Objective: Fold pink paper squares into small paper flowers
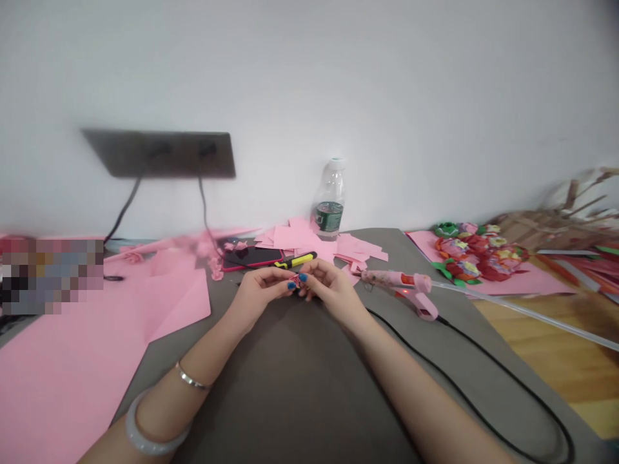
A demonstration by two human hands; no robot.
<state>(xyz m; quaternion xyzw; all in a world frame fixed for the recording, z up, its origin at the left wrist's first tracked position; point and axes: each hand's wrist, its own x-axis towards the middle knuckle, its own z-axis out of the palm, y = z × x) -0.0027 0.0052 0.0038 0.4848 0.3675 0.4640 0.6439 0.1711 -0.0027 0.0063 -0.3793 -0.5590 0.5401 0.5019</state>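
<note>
My left hand point(258, 290) and my right hand point(329, 290) meet above a grey tabletop point(290, 393), their fingertips pinching a small piece of rolled pink paper point(294, 281). The fingers partly hide it, so its exact shape cannot be told. Just right of my right hand lies a pink hot glue gun point(401, 290) with a red light on, and a long clear glue stick point(522, 316) extends from it. Beyond my fingers rest a yellow-and-black utility knife point(294, 260) and a phone in a pink case point(251, 258).
Pink paper sheets point(72, 361) cover the left of the table, and cut pink squares point(309, 238) lie at the back beside a plastic bottle point(329, 200). Paper flowers point(476, 258) sit on a pink sheet at right. A black cord point(483, 386) curves across the table's right side.
</note>
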